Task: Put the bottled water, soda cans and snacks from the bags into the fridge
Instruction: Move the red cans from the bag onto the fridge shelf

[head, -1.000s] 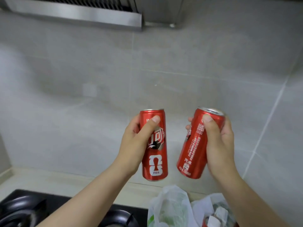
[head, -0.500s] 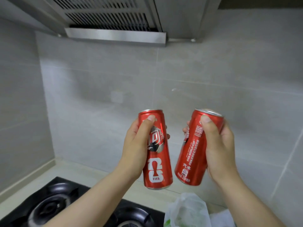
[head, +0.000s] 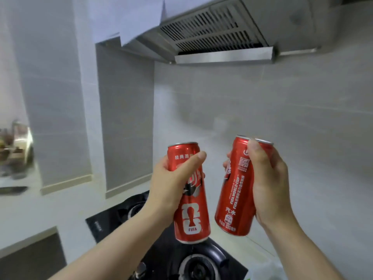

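I hold two tall red soda cans up in front of me, above a gas hob. My left hand [head: 171,184] grips the left soda can [head: 191,219], upright, with a white FIFA trophy mark low on it. The right soda can [head: 234,199] leans slightly left, with my right hand [head: 268,184] wrapped around it and the thumb near its top rim. A small gap separates the two cans. Only a corner of a white plastic bag [head: 264,271] shows at the bottom right. No fridge is in view.
A black gas hob [head: 161,257] lies on the pale counter [head: 50,209] below my arms. A steel range hood [head: 218,37] hangs above. Grey tiled walls stand behind and to the left. Blurred kitchen items [head: 16,142] sit at far left.
The view has swung left and up: the hood and left wall now show and the bags have almost left the frame. Both hands still hold their cans the same way.
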`<act>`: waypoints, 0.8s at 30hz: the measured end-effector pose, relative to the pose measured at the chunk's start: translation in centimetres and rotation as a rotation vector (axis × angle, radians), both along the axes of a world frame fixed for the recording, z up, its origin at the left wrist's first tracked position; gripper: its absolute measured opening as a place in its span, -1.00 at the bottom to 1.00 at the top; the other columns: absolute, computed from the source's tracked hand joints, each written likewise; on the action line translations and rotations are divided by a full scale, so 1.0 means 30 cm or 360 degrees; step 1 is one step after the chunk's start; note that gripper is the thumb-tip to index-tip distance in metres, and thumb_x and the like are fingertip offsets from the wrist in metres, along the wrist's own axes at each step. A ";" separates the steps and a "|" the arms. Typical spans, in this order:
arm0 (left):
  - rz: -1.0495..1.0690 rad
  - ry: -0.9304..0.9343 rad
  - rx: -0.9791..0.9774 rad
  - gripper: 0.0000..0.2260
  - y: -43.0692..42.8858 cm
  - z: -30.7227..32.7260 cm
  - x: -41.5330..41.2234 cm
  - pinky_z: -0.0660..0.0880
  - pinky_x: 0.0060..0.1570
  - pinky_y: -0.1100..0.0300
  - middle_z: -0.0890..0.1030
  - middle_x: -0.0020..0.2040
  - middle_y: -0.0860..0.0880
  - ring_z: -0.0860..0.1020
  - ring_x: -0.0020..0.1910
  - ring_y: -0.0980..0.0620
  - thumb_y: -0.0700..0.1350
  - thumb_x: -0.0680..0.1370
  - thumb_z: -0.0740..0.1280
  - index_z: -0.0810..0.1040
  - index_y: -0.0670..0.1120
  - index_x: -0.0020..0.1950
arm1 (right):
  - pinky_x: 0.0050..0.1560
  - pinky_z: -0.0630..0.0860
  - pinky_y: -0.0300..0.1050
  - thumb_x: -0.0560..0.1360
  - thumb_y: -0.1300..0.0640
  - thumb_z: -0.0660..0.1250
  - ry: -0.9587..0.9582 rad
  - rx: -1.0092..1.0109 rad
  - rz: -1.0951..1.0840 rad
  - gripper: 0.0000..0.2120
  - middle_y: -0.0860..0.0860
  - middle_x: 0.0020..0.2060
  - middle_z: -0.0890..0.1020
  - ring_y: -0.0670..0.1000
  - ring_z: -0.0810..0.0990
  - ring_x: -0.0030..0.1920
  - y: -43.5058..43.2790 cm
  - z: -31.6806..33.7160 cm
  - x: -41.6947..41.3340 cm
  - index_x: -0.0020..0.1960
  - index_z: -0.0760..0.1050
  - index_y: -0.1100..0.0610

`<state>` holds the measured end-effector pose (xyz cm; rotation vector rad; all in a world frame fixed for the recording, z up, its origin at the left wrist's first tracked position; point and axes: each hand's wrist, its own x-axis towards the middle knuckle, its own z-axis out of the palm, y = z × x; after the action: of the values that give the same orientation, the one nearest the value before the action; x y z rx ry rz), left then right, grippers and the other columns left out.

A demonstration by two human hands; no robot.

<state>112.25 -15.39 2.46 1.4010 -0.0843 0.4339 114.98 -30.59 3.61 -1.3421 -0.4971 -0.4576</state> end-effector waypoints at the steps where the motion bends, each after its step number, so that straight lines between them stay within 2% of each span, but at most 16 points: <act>1: 0.0048 0.0023 -0.0012 -0.51 0.031 0.001 -0.025 0.60 -0.28 0.14 0.68 -0.23 -0.07 0.67 -0.28 -0.03 0.15 0.21 0.42 0.53 -0.10 0.01 | -0.32 0.58 -0.15 0.28 -0.27 0.32 0.0004 -0.0011 0.0063 -0.47 0.10 -0.22 0.68 0.07 0.68 -0.28 0.033 -0.004 -0.007 0.05 0.52 0.09; 6: 0.0323 0.0005 0.0007 -0.52 0.216 0.031 -0.150 0.60 -0.22 0.11 0.70 -0.14 -0.02 0.69 -0.20 -0.01 0.13 0.25 0.39 0.52 -0.09 0.08 | -0.25 0.63 -0.13 0.28 -0.32 0.28 -0.0031 -0.0084 0.0313 -0.47 0.06 -0.17 0.67 0.06 0.69 -0.22 0.238 0.007 -0.050 0.05 0.50 0.05; 9: 0.0446 -0.0010 0.0020 -0.50 0.344 0.058 -0.241 0.59 -0.20 0.07 0.69 -0.13 -0.06 0.68 -0.21 -0.03 0.11 0.26 0.40 0.51 -0.12 0.11 | -0.24 0.63 -0.13 0.28 -0.30 0.28 -0.0079 -0.0065 0.0473 -0.49 0.05 -0.17 0.67 0.07 0.69 -0.21 0.387 0.040 -0.093 0.04 0.50 0.04; 13: 0.0593 -0.0073 0.0022 -0.54 0.535 0.105 -0.384 0.58 -0.24 0.11 0.68 -0.16 -0.06 0.67 -0.22 -0.02 0.08 0.27 0.42 0.52 -0.12 0.08 | -0.16 0.65 0.03 0.30 -0.28 0.30 -0.0126 -0.0047 0.0655 -0.52 0.11 -0.15 0.65 0.13 0.68 -0.18 0.609 0.089 -0.174 0.03 0.50 0.05; 16: 0.0699 -0.0140 0.0032 -0.55 0.688 0.127 -0.501 0.57 -0.26 0.15 0.68 -0.16 -0.07 0.67 -0.23 -0.03 0.06 0.31 0.51 0.52 -0.14 0.06 | -0.13 0.65 0.06 0.32 -0.27 0.30 -0.0230 -0.0040 0.0780 -0.57 0.13 -0.15 0.63 0.16 0.66 -0.17 0.780 0.114 -0.257 0.01 0.50 0.03; 18: 0.0748 -0.0169 0.0035 -0.57 0.774 0.134 -0.576 0.57 -0.26 0.16 0.67 -0.16 -0.09 0.66 -0.23 -0.04 0.04 0.30 0.44 0.53 -0.16 0.07 | -0.12 0.65 0.08 0.32 -0.26 0.30 -0.0281 -0.0016 0.0860 -0.60 0.16 -0.15 0.62 0.18 0.65 -0.16 0.878 0.122 -0.312 -0.01 0.50 0.01; 21: 0.0860 -0.0205 0.0053 -0.54 0.890 0.140 -0.699 0.57 -0.21 0.09 0.66 -0.16 -0.10 0.65 -0.23 -0.05 0.04 0.31 0.42 0.51 -0.18 0.11 | -0.17 0.64 0.02 0.32 -0.25 0.31 -0.0292 0.0007 0.1054 -0.58 0.15 -0.17 0.62 0.17 0.65 -0.18 1.035 0.128 -0.398 0.00 0.51 0.03; 24: 0.1025 -0.0227 0.0083 -0.52 0.980 0.145 -0.820 0.55 -0.23 0.13 0.65 -0.17 -0.10 0.65 -0.25 -0.03 0.06 0.31 0.42 0.50 -0.20 0.11 | -0.23 0.62 -0.07 0.32 -0.26 0.31 -0.0306 0.0003 0.1208 -0.56 0.11 -0.18 0.64 0.12 0.67 -0.22 1.181 0.140 -0.483 0.01 0.50 0.05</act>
<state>87.66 14.00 6.81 1.4299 0.2500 1.0709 100.49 4.84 7.81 -1.0122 -1.1056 0.0460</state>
